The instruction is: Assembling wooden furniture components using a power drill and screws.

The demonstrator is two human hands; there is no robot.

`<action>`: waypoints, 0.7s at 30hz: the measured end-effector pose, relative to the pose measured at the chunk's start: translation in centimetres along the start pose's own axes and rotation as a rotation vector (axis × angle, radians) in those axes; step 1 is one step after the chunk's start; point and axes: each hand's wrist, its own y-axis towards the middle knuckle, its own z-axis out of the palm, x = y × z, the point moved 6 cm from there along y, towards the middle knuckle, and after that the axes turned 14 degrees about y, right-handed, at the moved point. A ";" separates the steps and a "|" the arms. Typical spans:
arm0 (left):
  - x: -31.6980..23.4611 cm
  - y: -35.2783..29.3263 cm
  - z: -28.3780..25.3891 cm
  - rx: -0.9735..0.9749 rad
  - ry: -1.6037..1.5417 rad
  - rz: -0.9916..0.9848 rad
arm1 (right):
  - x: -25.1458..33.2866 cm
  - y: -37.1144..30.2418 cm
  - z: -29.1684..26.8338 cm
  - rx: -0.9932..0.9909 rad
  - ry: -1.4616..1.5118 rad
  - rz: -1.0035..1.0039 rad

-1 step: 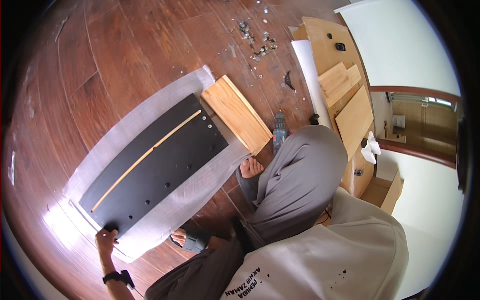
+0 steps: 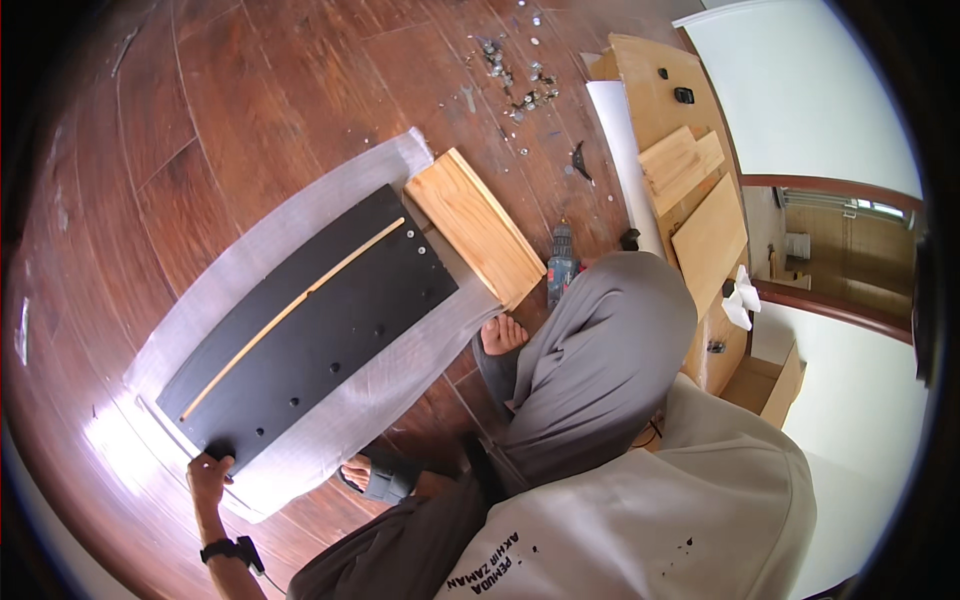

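Note:
A long black panel (image 2: 300, 335) with a curved far edge lies across the white foam sheet (image 2: 375, 425) on the floor. Along it runs a thin strip of bare wood (image 2: 290, 317), and several dark round knobs or plugs line its near edge. My left hand (image 2: 208, 475) is at the panel's lower left corner, fingers closed there around its edge; a dark rounded bit by the fingertips is too small to make out. Against the panel's right end rests a pale wooden board (image 2: 475, 230). My right hand is out of view.
A drill (image 2: 561, 262) stands beside my right foot (image 2: 503, 335). Beyond it lie scattered screws and fittings (image 2: 518, 80) and a dark hooked piece (image 2: 580, 160). Wooden boards (image 2: 710, 230) lie on opened cardboard (image 2: 640, 75) at the right, by a wall and doorway.

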 end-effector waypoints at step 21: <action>-0.9 -3.2 2.7 0.086 -0.533 -0.128 | 10.8 2.1 -0.5 -0.119 0.094 -0.122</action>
